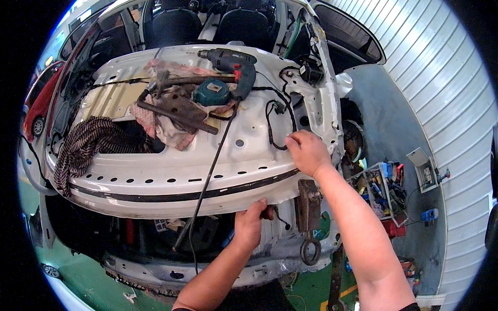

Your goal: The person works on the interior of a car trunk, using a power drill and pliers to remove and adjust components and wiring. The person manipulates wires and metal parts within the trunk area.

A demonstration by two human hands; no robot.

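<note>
My right hand (310, 154) is at the right end of a white car body panel (270, 150). Its fingers are bent and pressed together beside a black cable (270, 127); whatever lies between them is hidden. Below the panel's front lip, my left hand (249, 223) is closed, thumb uppermost, with a dark reddish bit showing past the thumb that I cannot make out. A rusty metal clamp (308, 207) hangs from the lip just below my right hand, with a metal ring (310, 251) at its lower end.
A power drill (231, 61), a teal round tool (211, 92), a bent metal bar (176, 115) and rags (168, 132) lie on the panel. A striped cloth (88, 145) drapes its left side. A cord (212, 171) crosses the front lip. At right stands a tool crate (381, 192).
</note>
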